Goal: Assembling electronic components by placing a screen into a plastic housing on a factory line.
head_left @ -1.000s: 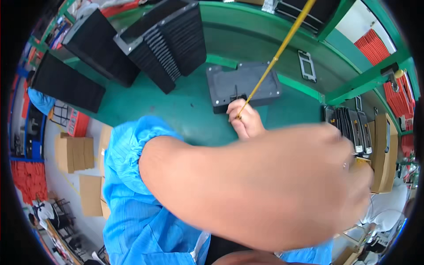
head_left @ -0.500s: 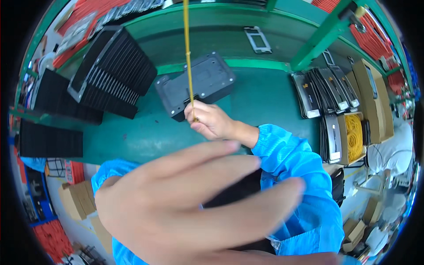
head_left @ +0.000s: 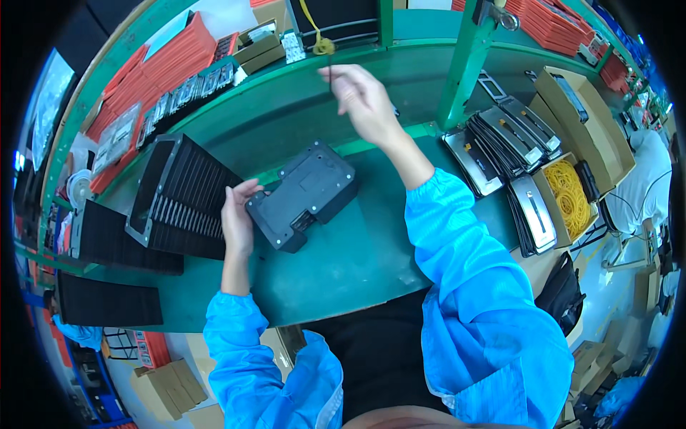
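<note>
A dark grey block with screws at its corners (head_left: 300, 187) lies at an angle on the green bench, a notch at its near side. My left hand (head_left: 238, 223) is at its left edge, fingers loosely extended and reaching its upper left corner. High above the block, my right hand (head_left: 366, 106) is raised with its index finger stretched out and its thumb apart. Just above those fingertips hangs a yellow cord (head_left: 324, 46) with a knotted end. A thin dark piece dangles from the knot and passes by the fingers.
Black slotted racks (head_left: 187, 207) stand close on the left. To the right lie stacked flat panels (head_left: 471, 161), and a carton of yellow cord (head_left: 568, 196) sits beside them. A green post (head_left: 461, 71) rises behind the bench. Red trays (head_left: 168, 68) line the upper shelf.
My right hand has risen from the block, and the cord's knotted end has gone up with it. My left hand has moved from close before the camera to the block's left edge.
</note>
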Demonstrator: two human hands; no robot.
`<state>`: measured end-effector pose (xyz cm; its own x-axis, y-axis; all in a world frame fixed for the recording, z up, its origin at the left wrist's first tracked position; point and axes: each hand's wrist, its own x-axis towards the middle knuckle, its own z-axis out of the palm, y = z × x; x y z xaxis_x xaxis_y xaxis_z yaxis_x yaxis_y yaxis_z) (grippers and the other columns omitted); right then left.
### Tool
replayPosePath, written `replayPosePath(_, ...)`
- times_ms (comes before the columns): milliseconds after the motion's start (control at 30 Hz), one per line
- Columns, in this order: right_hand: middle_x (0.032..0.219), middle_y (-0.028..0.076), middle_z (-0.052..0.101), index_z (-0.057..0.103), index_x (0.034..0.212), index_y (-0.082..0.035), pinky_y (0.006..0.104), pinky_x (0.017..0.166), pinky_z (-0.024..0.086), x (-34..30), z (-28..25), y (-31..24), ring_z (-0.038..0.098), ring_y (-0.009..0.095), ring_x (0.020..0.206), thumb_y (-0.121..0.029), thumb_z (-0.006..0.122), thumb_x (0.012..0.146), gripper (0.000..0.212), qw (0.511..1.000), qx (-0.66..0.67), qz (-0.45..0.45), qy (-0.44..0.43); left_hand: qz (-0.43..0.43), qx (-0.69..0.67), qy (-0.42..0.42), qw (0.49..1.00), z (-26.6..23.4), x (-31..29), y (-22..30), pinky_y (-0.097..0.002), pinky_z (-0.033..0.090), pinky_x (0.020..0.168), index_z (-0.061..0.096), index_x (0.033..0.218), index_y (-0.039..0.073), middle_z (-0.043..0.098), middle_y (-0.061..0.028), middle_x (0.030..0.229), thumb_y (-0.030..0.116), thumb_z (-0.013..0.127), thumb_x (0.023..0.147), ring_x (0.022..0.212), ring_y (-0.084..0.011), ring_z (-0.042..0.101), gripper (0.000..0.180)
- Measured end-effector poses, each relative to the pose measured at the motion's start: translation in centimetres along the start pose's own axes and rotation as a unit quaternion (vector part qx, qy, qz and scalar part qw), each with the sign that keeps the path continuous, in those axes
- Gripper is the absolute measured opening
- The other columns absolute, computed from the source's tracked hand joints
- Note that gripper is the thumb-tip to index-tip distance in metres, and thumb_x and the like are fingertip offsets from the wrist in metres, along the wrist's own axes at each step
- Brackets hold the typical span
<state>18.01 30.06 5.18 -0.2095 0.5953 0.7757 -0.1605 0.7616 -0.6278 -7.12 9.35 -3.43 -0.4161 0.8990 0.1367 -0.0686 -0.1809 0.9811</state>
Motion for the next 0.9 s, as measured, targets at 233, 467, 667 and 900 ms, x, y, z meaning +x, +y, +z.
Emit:
replayPosePath(233,0.092,0.018,0.076,0.077,0.105,-0.009,0.0515,0.083,0.053,-4.2,-4.1,11.9,0.068,0.041,0.086,-0.029,0.055,0.103,0.029,0.891,-0.445,0.087,-0.013,-0.008,-0.03,-0.044,0.999,0.9,1.5,-1.6,-0.0271,0.05,0.075,0.071,0.108,-0.003,0.068,-0.0083,0.085,0.06,0.024,0.11,0.077,-0.0142,0.062,0.078)
replayPosePath(467,0.088,0.014,0.076,0.078,0.096,-0.012,0.0516,0.082,0.051,-2.8,0.8,13.5,0.067,0.038,0.087,-0.028,0.064,0.094,0.022,0.834,-0.518,0.155,-0.11,-0.016,-0.035,-0.031,0.999,0.8,1.3,-1.9,-0.0261,0.048,0.072,0.07,0.103,-0.002,0.067,-0.0069,0.082,0.064,0.023,0.108,0.073,-0.0131,0.06,0.081)
replayPosePath(667,0.087,0.015,0.077,0.081,0.095,-0.014,0.0534,0.082,0.054,-3.2,1.5,15.8,0.071,0.037,0.089,-0.03,0.071,0.089,0.02,0.833,-0.533,0.036,-0.144,-0.027,-0.052,-0.029,0.998,1.9,1.3,-1.6,-0.0282,0.048,0.076,0.073,0.1,-0.002,0.068,-0.0076,0.08,0.058,0.019,0.111,0.074,-0.0138,0.061,0.081)
replayPosePath(900,0.09,0.016,0.078,0.081,0.096,-0.006,0.0466,0.08,0.058,-0.6,-0.9,13.5,0.074,0.034,0.082,-0.029,0.075,0.084,0.027,0.744,-0.574,0.298,-0.165,-0.037,-0.037,-0.03,0.998,1.1,1.5,-2.1,-0.0285,0.049,0.078,0.074,0.102,-0.002,0.069,-0.0078,0.083,0.06,0.019,0.111,0.078,-0.0141,0.063,0.083)
